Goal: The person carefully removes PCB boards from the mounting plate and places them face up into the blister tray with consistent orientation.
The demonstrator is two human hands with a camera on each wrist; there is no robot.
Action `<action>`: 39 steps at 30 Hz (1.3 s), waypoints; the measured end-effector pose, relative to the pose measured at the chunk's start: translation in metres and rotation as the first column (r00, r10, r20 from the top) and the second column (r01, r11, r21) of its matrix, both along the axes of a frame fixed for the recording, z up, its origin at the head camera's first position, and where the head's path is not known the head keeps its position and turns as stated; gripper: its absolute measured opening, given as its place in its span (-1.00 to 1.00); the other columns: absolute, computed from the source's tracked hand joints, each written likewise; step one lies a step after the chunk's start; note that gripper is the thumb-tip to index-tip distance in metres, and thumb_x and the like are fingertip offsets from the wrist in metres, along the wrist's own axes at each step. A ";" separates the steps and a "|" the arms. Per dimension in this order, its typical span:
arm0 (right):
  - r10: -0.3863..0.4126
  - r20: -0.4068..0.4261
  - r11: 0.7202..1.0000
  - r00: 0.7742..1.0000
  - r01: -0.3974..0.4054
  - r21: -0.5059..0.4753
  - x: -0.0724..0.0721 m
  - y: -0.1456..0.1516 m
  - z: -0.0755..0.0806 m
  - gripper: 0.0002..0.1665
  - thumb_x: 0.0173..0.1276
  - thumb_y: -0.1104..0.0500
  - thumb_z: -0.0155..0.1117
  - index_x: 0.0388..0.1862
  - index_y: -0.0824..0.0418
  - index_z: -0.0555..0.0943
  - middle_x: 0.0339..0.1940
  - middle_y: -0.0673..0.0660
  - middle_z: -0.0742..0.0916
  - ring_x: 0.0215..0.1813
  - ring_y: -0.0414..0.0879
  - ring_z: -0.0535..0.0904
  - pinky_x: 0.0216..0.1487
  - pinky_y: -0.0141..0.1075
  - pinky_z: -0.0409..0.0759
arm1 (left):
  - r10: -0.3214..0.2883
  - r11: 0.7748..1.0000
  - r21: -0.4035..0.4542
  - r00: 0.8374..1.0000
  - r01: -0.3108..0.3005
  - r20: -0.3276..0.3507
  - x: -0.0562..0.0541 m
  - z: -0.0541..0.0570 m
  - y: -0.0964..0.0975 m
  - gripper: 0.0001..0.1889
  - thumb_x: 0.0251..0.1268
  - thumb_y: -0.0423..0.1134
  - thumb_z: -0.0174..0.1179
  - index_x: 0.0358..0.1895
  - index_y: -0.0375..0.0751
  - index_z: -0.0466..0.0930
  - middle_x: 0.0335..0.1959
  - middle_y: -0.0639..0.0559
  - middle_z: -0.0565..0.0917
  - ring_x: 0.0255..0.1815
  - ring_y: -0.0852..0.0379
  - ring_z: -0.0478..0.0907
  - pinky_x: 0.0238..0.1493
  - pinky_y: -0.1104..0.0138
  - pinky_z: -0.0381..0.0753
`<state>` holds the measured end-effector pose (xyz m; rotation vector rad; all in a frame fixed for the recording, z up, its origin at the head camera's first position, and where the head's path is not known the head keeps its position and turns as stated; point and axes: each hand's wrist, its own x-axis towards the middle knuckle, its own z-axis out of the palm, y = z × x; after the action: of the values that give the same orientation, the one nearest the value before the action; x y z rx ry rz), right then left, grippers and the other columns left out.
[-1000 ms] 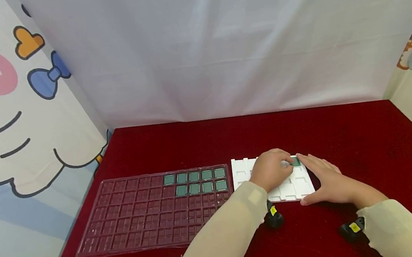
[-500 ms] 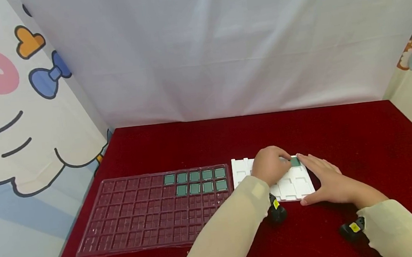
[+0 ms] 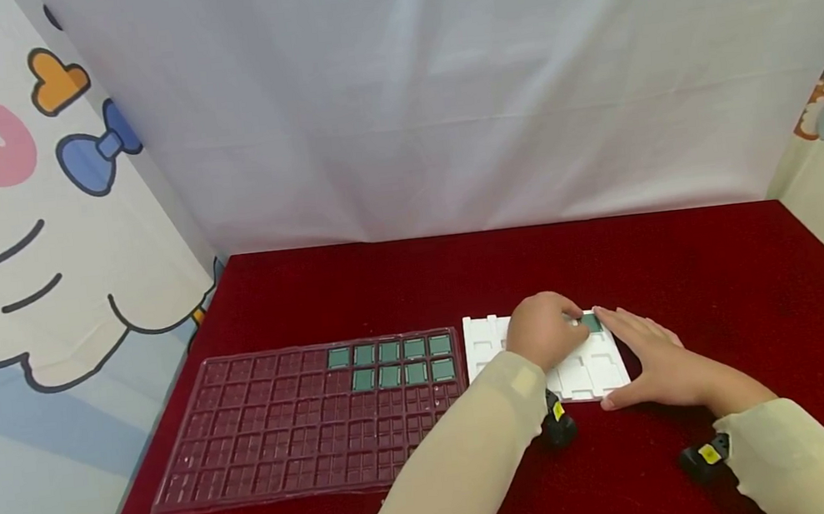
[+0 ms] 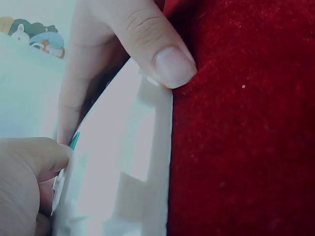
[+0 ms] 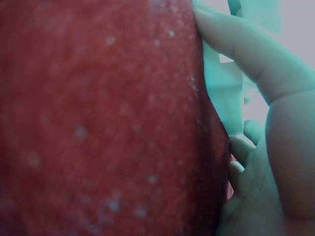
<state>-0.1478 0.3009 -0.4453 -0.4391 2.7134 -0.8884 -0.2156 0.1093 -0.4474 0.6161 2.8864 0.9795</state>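
Note:
In the head view my left hand is over the white compartment tray, its fingers curled. Thumb and index finger pinch at the left edge of a small flat green rectangular piece in the tray's back right corner. Only a green sliver shows beside those fingertips in the left wrist view. My right hand braces the tray's right side, fairly straight fingers at the back corner and thumb at the front corner. That thumb rests on the tray's edge in the left wrist view.
Left of the white tray lies a large clear plastic tray with many pockets. Several green pieces sit in its two back rows near the right end. Dark red cloth covers the table, and a white curtain hangs behind.
My left hand has shifted slightly right and its wrist has turned a little at the green piece, more of which shows now. The right hand stays against the white tray.

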 end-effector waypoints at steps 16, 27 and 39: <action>0.008 -0.011 1.000 1.000 -0.008 -0.002 -0.001 0.000 -0.002 0.49 0.02 -0.20 0.66 0.71 0.24 -0.04 0.65 0.43 0.11 0.60 0.45 -0.12 0.37 0.54 -0.20 | -0.074 0.986 -0.159 0.983 0.048 -0.165 0.005 0.000 0.003 -0.83 0.35 -0.05 0.35 -0.07 0.24 0.86 0.02 0.39 0.73 0.07 0.45 0.61 0.07 0.55 0.51; 0.009 -0.012 1.000 1.000 -0.010 -0.016 0.000 0.001 -0.003 0.47 0.03 -0.20 0.65 0.71 0.22 -0.03 0.65 0.42 0.10 0.61 0.45 -0.13 0.38 0.53 -0.22 | -0.040 0.971 -0.238 0.979 -0.009 -0.200 0.009 0.002 0.013 -0.86 0.36 -0.01 0.37 -0.10 0.26 0.86 -0.09 0.43 0.75 -0.10 0.44 0.64 -0.11 0.50 0.57; 0.005 0.000 1.000 1.000 -0.005 -0.017 -0.001 0.001 -0.003 0.49 0.01 -0.19 0.66 0.71 0.22 -0.03 0.66 0.41 0.09 0.61 0.43 -0.15 0.39 0.53 -0.25 | -0.088 0.979 -0.200 0.972 0.043 -0.220 0.005 -0.002 0.011 -0.84 0.32 -0.07 0.40 -0.09 0.17 0.86 -0.08 0.35 0.72 -0.08 0.40 0.63 -0.08 0.51 0.58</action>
<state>-0.1484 0.3014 -0.4479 -0.4499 2.7054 -0.9110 -0.2103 0.1206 -0.4490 0.8532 3.0828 0.6459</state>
